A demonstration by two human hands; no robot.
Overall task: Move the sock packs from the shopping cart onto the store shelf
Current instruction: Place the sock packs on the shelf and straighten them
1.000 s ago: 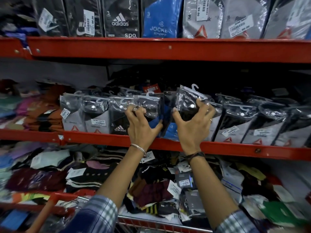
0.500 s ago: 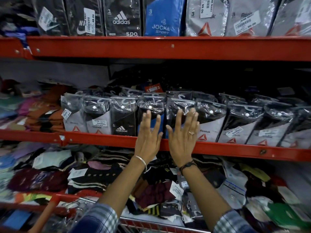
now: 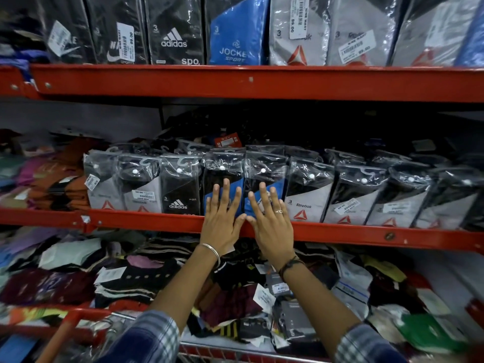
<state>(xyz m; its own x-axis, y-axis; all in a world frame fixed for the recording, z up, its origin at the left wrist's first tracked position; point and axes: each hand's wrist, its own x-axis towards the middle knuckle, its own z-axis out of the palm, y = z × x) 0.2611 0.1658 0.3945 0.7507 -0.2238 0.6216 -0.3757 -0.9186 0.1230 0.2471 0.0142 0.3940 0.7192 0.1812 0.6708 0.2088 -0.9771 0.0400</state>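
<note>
Whereas one second ago the right hand gripped a blue-and-black sock pack, both it and the left hand now lie flat and released against two such packs at 12 o'clock on the middle shelf, indicating placement is complete.

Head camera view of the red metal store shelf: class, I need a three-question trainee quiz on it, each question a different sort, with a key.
1. True or false: both flat hands press on the blue-and-black sock packs.
2. The black Adidas sock pack stands to which side of the left hand: A left, B right?
3. Fill in: the right hand wears a ____ on one finger.

Key: 1 true; 2 A; 3 ring.
</note>
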